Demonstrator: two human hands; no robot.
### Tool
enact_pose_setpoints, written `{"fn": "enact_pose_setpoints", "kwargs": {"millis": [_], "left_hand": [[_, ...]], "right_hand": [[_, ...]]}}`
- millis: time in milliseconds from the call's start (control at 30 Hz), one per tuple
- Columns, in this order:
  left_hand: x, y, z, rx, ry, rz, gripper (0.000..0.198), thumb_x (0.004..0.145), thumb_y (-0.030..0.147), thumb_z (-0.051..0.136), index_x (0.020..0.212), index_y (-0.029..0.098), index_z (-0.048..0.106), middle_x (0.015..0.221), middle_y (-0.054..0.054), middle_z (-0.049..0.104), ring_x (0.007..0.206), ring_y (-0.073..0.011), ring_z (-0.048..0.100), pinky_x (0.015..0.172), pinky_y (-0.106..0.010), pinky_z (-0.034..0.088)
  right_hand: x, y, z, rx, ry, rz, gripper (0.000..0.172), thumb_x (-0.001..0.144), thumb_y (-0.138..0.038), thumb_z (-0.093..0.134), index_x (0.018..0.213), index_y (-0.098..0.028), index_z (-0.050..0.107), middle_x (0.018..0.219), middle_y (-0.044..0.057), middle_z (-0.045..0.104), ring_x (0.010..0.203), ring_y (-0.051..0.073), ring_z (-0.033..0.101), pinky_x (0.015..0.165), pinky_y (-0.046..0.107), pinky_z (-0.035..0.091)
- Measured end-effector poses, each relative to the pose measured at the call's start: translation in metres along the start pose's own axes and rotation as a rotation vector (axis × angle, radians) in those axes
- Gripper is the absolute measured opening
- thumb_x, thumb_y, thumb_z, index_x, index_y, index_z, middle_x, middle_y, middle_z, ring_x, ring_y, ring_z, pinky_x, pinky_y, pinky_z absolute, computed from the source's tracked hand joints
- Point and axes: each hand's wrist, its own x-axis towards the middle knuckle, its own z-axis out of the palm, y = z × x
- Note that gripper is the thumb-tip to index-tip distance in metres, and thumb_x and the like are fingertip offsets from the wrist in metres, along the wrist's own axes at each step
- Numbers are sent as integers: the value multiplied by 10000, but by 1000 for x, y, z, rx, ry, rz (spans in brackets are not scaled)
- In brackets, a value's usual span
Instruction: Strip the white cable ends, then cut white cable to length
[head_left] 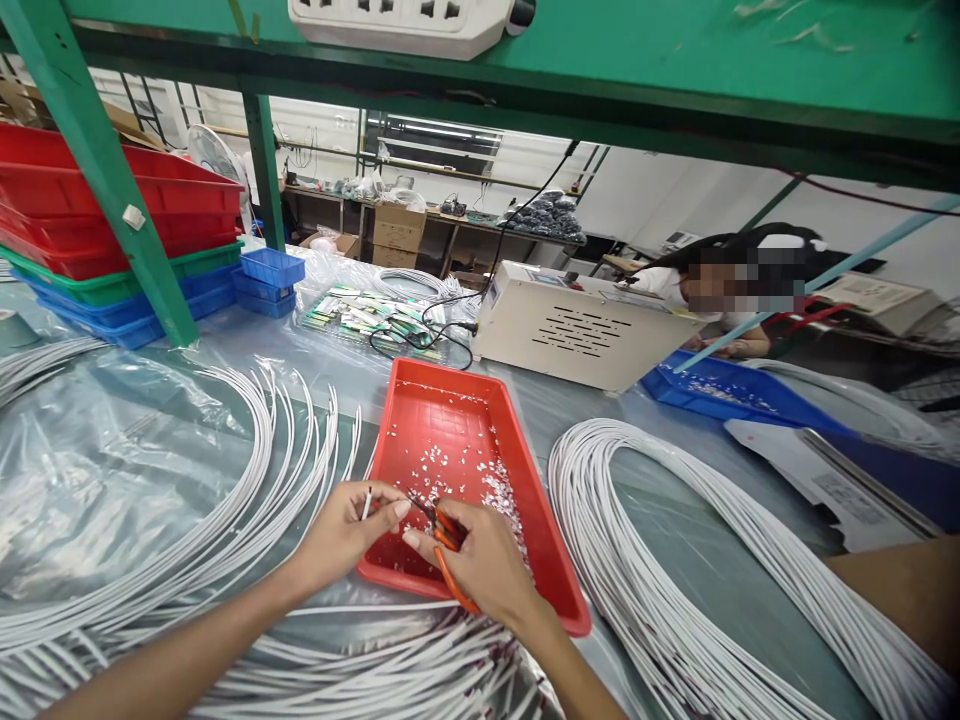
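Note:
My right hand (489, 562) is closed around a pair of orange-handled wire cutters (452, 578), their dark jaws pointing left. Pinched in my left hand (349, 530) is a thin white cable (367, 503), a short piece of which shows between the fingers. The cutter jaws meet the left fingertips; whether they touch the cable is too small to tell. Both hands are over a red plastic tray (435, 405), where small white scraps (499, 490) lie scattered, thickest along its right side.
Coiled white cables lie left (259, 450), right (600, 480) and in front (390, 670). Behind the tray are a beige machine (577, 330) and bagged green-white parts (367, 315). Stacked bins (112, 200) stand left. A green shelf (675, 90) crosses overhead; another person sits at the far right.

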Motion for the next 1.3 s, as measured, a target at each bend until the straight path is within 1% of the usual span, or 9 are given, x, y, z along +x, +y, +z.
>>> {"fn": "enact_pose_setpoints", "kwargs": {"millis": [267,467,600,733,833,1000,1100,1200,1300], "left_hand": [[-1,1,-1,9,-11,7,255,724,383,622,788,143,680,704,-24,640,676,-131,540,665,-237,414],[-2,5,-2,37,-74,43,231,754,368,599,772,151,678,726,-26,650,698,-132,546,679,-236,407],[-1,5,-4,45,-110,66,249,783,363,565,706,145,659,662,-8,622,657,-115,527,651,-222,394],[1,2,-3,-11,-114,41,264,750,389,594,692,135,637,641,-9,612,624,-110,518,622,-222,394],[2,0,-3,-28,-87,32,235,724,369,626,708,135,624,664,-11,614,631,-108,517,621,-224,393],[0,2,-1,29,-21,64,204,708,326,641,648,137,593,615,5,599,583,-95,493,581,-212,381],[-4,2,1,58,13,71,194,720,317,627,655,137,597,631,-6,622,585,-102,516,566,-207,386],[-9,-2,3,183,88,91,178,759,303,584,683,144,611,663,-17,644,597,-114,542,534,-204,376],[-12,-5,4,357,168,187,165,781,287,558,706,156,624,701,-26,656,646,-132,571,566,-217,396]], "right_hand": [[0,1,0,-34,51,-41,439,707,-408,590,509,-171,278,486,-78,229,485,71,186,437,196,163],[0,1,-4,-55,23,-50,448,711,-436,591,521,-171,285,480,-79,263,485,73,201,452,195,174],[-1,1,-5,-81,27,-64,454,714,-447,586,519,-170,284,477,-78,259,484,74,193,457,204,167],[-1,-1,-7,-78,13,-62,467,721,-452,580,502,-167,282,475,-77,244,484,75,177,453,206,162],[-2,-2,-9,-91,-10,-69,473,730,-459,572,495,-166,284,473,-74,250,483,75,182,452,210,160],[-5,-1,-9,-109,-9,-77,456,734,-466,567,492,-172,317,466,-66,293,477,78,206,452,218,166],[-5,-2,-7,-111,-12,-53,463,733,-477,562,496,-174,304,465,-66,285,477,80,200,451,219,165],[-6,-5,-5,-131,-20,-18,482,729,-500,554,505,-174,279,470,-65,261,488,86,182,454,222,157],[-8,-8,-4,-158,-15,18,492,720,-527,551,507,-175,280,468,-61,272,490,89,188,462,226,151]]}}
